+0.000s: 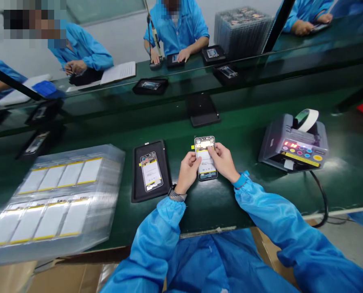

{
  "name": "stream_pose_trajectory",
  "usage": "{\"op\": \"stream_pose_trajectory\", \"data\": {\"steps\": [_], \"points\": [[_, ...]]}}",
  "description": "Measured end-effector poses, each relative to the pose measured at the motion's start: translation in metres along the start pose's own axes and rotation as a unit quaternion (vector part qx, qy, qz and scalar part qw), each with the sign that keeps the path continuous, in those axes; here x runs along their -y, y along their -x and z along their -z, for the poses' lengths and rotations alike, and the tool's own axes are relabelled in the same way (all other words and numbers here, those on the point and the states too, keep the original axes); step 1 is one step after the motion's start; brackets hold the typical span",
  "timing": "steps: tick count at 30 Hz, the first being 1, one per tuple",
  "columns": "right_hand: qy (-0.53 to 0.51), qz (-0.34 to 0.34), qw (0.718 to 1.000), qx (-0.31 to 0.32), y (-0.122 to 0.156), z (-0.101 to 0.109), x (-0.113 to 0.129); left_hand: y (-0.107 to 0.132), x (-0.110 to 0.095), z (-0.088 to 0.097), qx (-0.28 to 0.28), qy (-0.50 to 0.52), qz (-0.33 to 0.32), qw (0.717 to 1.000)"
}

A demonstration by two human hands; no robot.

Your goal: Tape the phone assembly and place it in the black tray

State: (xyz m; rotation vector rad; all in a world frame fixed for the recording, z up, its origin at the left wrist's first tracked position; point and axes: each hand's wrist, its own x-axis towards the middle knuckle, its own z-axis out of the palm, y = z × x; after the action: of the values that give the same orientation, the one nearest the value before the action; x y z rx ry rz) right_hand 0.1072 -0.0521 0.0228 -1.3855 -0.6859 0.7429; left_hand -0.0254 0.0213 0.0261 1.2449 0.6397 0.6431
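An opened phone (206,162) with a white battery inside is held just above the green bench in front of me. My left hand (188,171) grips its left edge, the thumb lying along the side. On the right edge is my right hand (225,160), its thumb over the upper part of the battery. A small yellow-green tab sticks out at the phone's upper left. Left of my hands, a second opened phone (151,171) with a battery lies in a black tray (136,191).
Stacked clear trays of batteries (108,179) stand at the left. A tape dispenser (294,142) with lit digits and a cable is at the right. Another black tray (202,110) lies ahead. Beyond, co-workers in blue sit along a belt (181,79) carrying phone trays.
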Motion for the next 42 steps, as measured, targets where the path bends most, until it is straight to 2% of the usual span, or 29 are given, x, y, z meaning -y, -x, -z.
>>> {"op": "stream_pose_trajectory", "data": {"steps": [4, 8, 17, 24, 42], "points": [[0.038, 0.020, 0.999, 0.014, 0.010, -0.006, -0.007, 0.003, 0.010, -0.010, -0.074, -0.019, -0.009, 0.997], [0.041, 0.013, 0.999, 0.026, 0.017, -0.007, -0.009, 0.003, 0.011, -0.012, -0.105, -0.059, -0.021, 0.992], [0.058, 0.020, 0.998, 0.016, 0.022, -0.010, -0.005, 0.005, 0.009, -0.013, -0.118, -0.072, -0.035, 0.990], [0.091, 0.041, 0.995, 0.000, 0.022, -0.009, -0.008, 0.009, 0.011, -0.014, -0.140, -0.125, -0.071, 0.980], [0.130, 0.075, 0.989, -0.001, 0.026, -0.010, -0.002, 0.007, 0.009, -0.013, -0.148, -0.111, -0.078, 0.980]]}}
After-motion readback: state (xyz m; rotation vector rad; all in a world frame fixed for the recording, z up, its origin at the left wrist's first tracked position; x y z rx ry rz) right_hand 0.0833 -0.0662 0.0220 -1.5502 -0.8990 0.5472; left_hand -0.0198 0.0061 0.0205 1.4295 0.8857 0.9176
